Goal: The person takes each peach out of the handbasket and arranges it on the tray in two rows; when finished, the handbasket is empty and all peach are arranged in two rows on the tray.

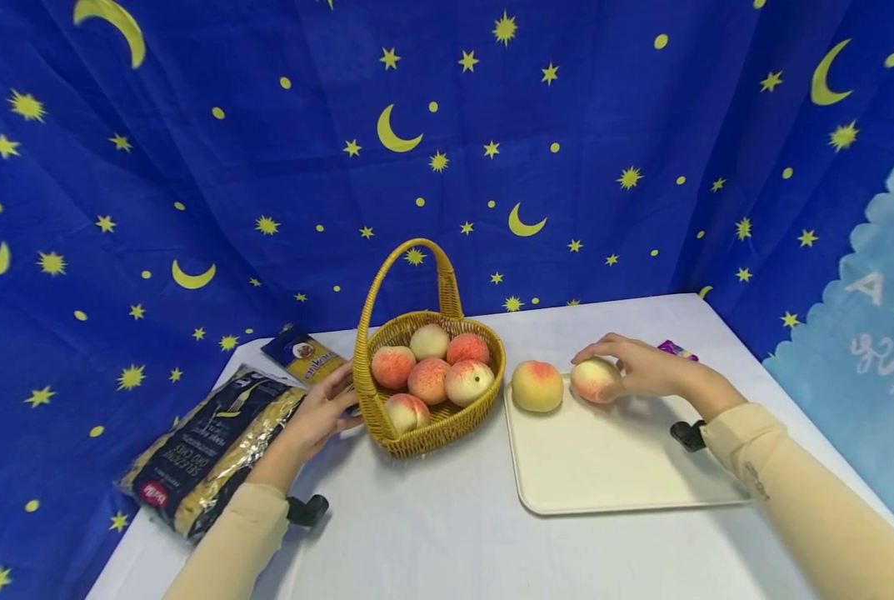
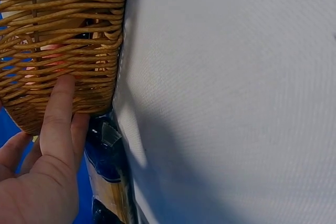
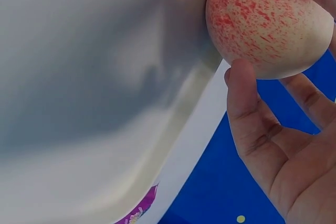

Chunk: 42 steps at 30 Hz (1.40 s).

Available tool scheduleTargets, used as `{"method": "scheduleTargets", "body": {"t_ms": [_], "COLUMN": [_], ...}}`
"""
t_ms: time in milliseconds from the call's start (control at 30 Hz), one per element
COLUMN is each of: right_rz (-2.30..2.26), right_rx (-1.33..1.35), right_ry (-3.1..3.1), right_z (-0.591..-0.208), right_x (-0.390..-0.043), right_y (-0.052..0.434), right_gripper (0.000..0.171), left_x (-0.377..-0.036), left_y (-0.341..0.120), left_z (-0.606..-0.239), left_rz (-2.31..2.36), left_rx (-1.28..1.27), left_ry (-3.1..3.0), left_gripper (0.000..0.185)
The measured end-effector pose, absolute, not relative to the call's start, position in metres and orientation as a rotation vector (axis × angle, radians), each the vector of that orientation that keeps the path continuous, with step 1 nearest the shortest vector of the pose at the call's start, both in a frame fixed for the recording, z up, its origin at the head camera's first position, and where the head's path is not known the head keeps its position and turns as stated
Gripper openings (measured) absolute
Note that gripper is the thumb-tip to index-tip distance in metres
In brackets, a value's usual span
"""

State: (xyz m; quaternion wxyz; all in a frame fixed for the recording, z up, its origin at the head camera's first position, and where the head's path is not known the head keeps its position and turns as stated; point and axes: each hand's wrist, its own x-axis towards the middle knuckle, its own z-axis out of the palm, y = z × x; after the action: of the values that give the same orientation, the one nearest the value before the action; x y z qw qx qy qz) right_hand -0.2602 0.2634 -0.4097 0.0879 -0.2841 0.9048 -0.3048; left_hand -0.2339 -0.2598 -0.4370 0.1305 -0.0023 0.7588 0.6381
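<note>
My right hand [image 1: 647, 367] holds a pale peach with red speckles [image 1: 591, 379] at the back of a cream tray [image 1: 604, 475]. In the right wrist view, fingers and thumb curve round that peach [image 3: 262, 24]. Just left of it, a yellow peach with a red top [image 1: 537, 387] sits on the tray's back left corner. My left hand [image 1: 319, 419] rests against the left side of a wicker basket [image 1: 435, 440]. Its fingers lie fairly straight on the woven wall [image 2: 68, 59] in the left wrist view. Several red and pale peaches [image 1: 428, 380] fill the basket, under a tall arched handle [image 1: 372, 296].
A large dark pasta bag [image 1: 207, 450] lies on the left of the white-covered table [image 1: 417, 533]. Behind it is a blue and yellow packet [image 1: 302, 353]. A small purple packet [image 1: 676, 350] lies behind the tray. A blue starry curtain [image 1: 447, 183] hangs at the back.
</note>
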Motion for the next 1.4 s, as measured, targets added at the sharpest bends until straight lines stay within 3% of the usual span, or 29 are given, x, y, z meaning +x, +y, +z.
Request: {"method": "scheduleTargets", "body": {"t_ms": [700, 933, 1400], "right_rz": [-0.923, -1.01, -1.173], "right_rx": [-0.822, -0.706, -0.592], "right_ry": [2.725, 2.719, 2.663], "right_z": [-0.415, -0.426, -0.443], "right_x": [-0.262, -0.265, -0.267], "right_y": [0.261, 0.267, 0.272], "right_gripper": [0.063, 0.073, 0.075], "left_x": [-0.233, -0.232, -0.232], "left_y": [-0.261, -0.26, -0.261], "left_z": [-0.439, -0.44, -0.442], "left_rz": [1.881, 1.891, 1.898], "left_rx": [-0.013, -0.011, -0.029], "left_ry": [2.198, 2.194, 2.197], "left_gripper": [0.072, 0.072, 0.071]}}
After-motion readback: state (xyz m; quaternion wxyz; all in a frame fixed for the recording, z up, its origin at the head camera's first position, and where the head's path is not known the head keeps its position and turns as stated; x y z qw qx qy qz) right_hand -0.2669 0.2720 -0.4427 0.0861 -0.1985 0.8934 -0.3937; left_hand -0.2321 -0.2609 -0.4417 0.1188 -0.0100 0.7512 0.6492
